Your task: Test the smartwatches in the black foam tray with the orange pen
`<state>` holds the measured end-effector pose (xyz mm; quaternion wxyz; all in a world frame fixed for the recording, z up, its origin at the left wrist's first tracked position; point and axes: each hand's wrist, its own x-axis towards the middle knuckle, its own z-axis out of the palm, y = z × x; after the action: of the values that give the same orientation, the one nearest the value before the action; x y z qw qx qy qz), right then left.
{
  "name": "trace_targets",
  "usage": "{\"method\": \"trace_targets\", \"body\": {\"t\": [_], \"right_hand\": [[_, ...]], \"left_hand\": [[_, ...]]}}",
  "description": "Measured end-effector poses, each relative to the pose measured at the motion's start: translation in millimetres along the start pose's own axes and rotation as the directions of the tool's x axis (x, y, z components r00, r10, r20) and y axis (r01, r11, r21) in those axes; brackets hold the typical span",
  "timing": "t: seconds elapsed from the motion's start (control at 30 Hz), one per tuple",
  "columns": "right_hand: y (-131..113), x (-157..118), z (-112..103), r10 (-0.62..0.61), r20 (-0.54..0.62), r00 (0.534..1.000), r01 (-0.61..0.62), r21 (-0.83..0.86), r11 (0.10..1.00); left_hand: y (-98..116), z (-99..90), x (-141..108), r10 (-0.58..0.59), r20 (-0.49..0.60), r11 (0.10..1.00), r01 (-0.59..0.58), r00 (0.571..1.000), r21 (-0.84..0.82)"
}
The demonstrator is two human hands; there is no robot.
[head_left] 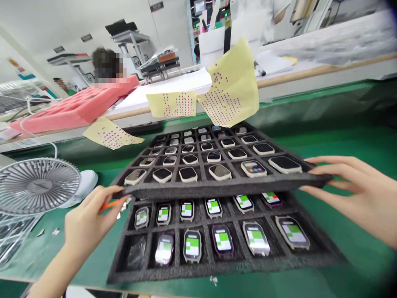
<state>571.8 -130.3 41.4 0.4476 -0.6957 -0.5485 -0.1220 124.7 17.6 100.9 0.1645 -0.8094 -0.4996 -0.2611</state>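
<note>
My left hand (pixel 89 223) pinches the near left corner of a black foam tray (pixel 217 186), with a thin orange stick (pixel 110 204) showing between its fingers. My right hand (pixel 350 194) grips the tray's right edge. That tray is tilted up and holds several smartwatches (pixel 219 172) with dark screens in its cells. Beneath it lies a second black foam tray (pixel 217 269), whose several smartwatches (pixel 192 246) show green-and-white screens. Its back rows are partly hidden by the raised tray. One cell at its front left holds a dark, wrapped item (pixel 136 252).
Yellow sheets with red dots (pixel 232 87) hang past the bench's far edge. Left of the trays stand a white desk fan (pixel 37 186) and a clear plastic tray stack (pixel 14 236) on the green mat (pixel 350 265). Beyond, a seated person (pixel 107 66) works near pink foam (pixel 74 107).
</note>
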Motion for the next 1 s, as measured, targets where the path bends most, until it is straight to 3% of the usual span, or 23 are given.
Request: {"method": "trace_targets", "body": {"t": [0.1,0.23,0.33,0.47,0.57,0.7,0.87,0.93,1.0], "right_hand": [[16,42,30,-0.074,0.052,0.996,0.068,0.105,0.992],[41,95,86,-0.021,0.096,0.995,0.001,0.206,0.979],[56,130,129,0.080,0.123,0.989,-0.094,0.115,0.989],[67,162,162,0.141,0.073,0.987,-0.145,0.049,0.988],[68,166,167,0.150,0.100,0.984,-0.154,0.036,0.987],[63,145,160,0.203,0.147,0.968,-0.205,-0.003,0.979],[56,86,124,0.303,0.231,0.924,-0.301,-0.047,0.953],[52,59,105,0.325,0.356,0.876,-0.334,-0.039,0.942],[46,35,89,0.320,0.513,0.797,-0.370,-0.006,0.929]], "left_hand": [[0,36.9,49,0.064,0.069,0.998,-0.066,0.996,0.024],[3,99.0,102,-0.032,0.195,0.998,0.020,0.980,0.060],[10,139.6,137,-0.122,0.302,0.992,0.105,0.945,0.072],[9,165.1,166,-0.168,0.312,0.986,0.158,0.935,0.059],[3,167.6,167,-0.191,0.353,0.981,0.186,0.916,0.048],[5,156.4,150,-0.215,0.388,0.976,0.215,0.896,0.045],[-4,103.9,99,-0.231,0.416,0.972,0.228,0.880,0.058],[-19,78.9,65,-0.268,0.517,0.961,0.265,0.813,0.081],[-34,60.7,27,-0.289,0.619,0.935,0.354,0.730,0.019]]}}
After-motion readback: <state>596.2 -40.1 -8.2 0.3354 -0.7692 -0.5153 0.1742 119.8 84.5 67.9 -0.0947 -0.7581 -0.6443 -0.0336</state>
